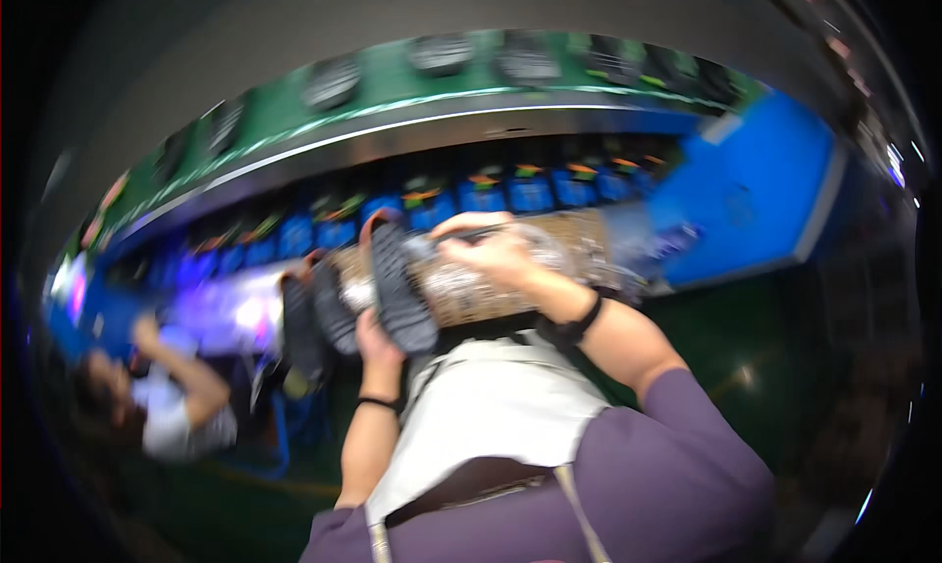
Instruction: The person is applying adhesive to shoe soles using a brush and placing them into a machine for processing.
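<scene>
A dark shoe (400,288) stands tilted with its black treaded sole toward me and reddish trim at its far end. My left hand (376,342) is closed around its near left side. To the right of the shoe, my right hand (496,254) pinches a slim dark stick-like tool (476,232), whose exact kind is blurred. The tool's left end points toward the shoe, and I cannot tell whether they touch. Two more dark shoes, one (334,308) close by and another (297,327) farther left, lean beside the held one.
Crumpled clear plastic (461,286) lies on a brown bench surface (579,231) under my right hand. Beyond runs a row of blue holders (429,208), below a green conveyor (392,67) carrying several dark shoes. A blue panel (756,190) stands right; a co-worker (186,401) sits left.
</scene>
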Tool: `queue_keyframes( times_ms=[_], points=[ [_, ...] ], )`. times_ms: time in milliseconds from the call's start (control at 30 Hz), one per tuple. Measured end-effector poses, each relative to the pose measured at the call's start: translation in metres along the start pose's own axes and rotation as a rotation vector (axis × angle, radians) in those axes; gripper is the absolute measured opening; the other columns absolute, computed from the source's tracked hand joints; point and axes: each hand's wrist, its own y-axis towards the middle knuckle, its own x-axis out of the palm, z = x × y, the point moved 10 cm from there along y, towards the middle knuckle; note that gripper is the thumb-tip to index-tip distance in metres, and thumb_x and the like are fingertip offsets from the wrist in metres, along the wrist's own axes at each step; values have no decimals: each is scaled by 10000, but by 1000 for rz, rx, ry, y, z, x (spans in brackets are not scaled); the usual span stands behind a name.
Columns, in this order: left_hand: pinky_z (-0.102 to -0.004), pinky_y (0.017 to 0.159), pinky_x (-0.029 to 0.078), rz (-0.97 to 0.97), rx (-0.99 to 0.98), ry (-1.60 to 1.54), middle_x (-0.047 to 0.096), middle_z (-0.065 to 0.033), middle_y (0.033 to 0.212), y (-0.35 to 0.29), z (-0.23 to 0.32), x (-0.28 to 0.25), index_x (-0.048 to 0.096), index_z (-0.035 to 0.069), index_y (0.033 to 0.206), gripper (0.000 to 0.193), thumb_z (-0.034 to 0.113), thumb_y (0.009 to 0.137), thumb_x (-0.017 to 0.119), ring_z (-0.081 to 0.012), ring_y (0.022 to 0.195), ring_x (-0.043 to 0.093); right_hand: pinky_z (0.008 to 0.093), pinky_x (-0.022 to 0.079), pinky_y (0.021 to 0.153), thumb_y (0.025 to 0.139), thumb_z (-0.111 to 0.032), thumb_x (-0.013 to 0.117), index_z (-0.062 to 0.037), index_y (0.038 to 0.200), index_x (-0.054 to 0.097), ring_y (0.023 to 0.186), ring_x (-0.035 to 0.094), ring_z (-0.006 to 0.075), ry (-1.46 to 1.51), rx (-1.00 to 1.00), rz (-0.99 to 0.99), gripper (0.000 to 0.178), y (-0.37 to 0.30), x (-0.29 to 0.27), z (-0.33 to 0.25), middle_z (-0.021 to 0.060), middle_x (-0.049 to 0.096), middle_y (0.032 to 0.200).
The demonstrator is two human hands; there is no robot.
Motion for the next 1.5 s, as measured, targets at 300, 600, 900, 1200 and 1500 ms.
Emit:
queue_keyframes(
  times_ms=[300,600,900,1200,1500],
  points=[
    [-589,1071,527,-387,48,-13,614,-223,1432,-55,14,159,460,78,1558,846,713,1013,337,-461,1262,628,246,507,729,916,-108,722,-8,1070,776,786,616,64,131,-95,45,191,37,43,-68,1,714,851],
    [-468,1107,526,-212,218,286,621,-176,1432,-64,33,169,485,68,1529,758,623,1034,334,-309,1299,638,427,553,758,838,-102,763,-33,1008,749,768,675,354,-354,-641,121,184,11,66,-122,159,733,900],
    [-492,1117,514,-322,188,68,629,-175,1441,-51,37,160,555,61,1475,699,570,1037,360,-328,1296,635,454,535,762,807,-96,783,-79,1013,767,820,698,336,-425,-645,-219,207,-24,57,-170,125,728,843],
    [-466,1131,494,-472,152,-45,632,-107,1465,-81,33,207,594,111,1473,605,518,1078,383,-298,1319,618,391,537,756,839,-75,802,-69,1149,753,800,646,285,-265,-943,91,314,5,68,-181,83,679,853],
    [-477,1130,496,-433,212,-59,636,-112,1455,-96,47,213,570,109,1492,631,543,1082,365,-304,1297,630,407,482,770,802,-107,815,-141,1122,778,790,637,261,-233,-985,-14,324,5,80,-180,43,682,815]
  ],
)
